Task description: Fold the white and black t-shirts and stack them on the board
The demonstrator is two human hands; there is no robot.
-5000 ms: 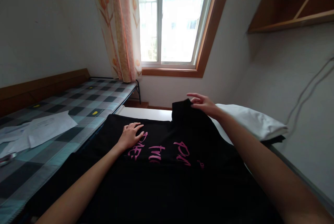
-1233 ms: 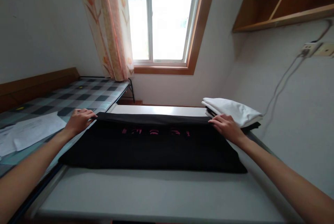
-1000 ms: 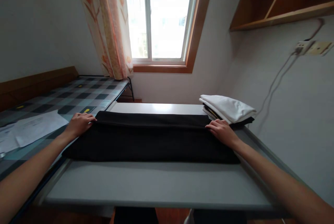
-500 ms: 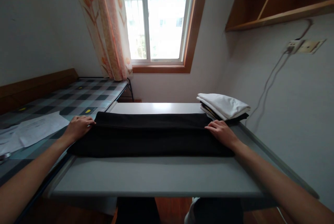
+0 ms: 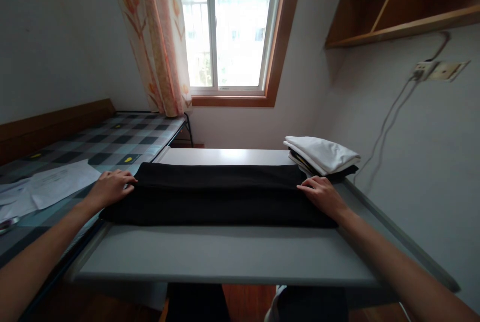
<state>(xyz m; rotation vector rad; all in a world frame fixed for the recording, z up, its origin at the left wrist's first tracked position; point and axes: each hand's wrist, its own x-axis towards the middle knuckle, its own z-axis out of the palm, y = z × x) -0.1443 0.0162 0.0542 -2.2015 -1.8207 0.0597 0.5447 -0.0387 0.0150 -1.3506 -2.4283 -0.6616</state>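
A black folded garment [image 5: 225, 207] lies in a long flat strip across the white table [image 5: 225, 254]; its exact kind does not show. A crease or folded edge runs along its length near the middle. My left hand [image 5: 114, 188] pinches the garment's left end with closed fingers. At the opposite end, my right hand [image 5: 323, 196] grips the same fold line between thumb and fingers. Both arms reach in from the lower corners. Just beyond my right hand rests a stack of folded clothes [image 5: 322, 154], white on top with dark layers beneath.
To the left stands a bed with a checkered mattress [image 5: 142, 134], with paper sheets [image 5: 56, 184] on it. A wall borders the table's right side, with a power socket [image 5: 425, 69] and hanging cord. A wooden shelf [image 5: 408, 27] juts out above. The window [image 5: 240, 27] and curtain [image 5: 161, 47] are behind.
Both hands have moved slightly toward me, still at the garment's two ends, and the crease sits a little nearer. The view has shifted slightly.
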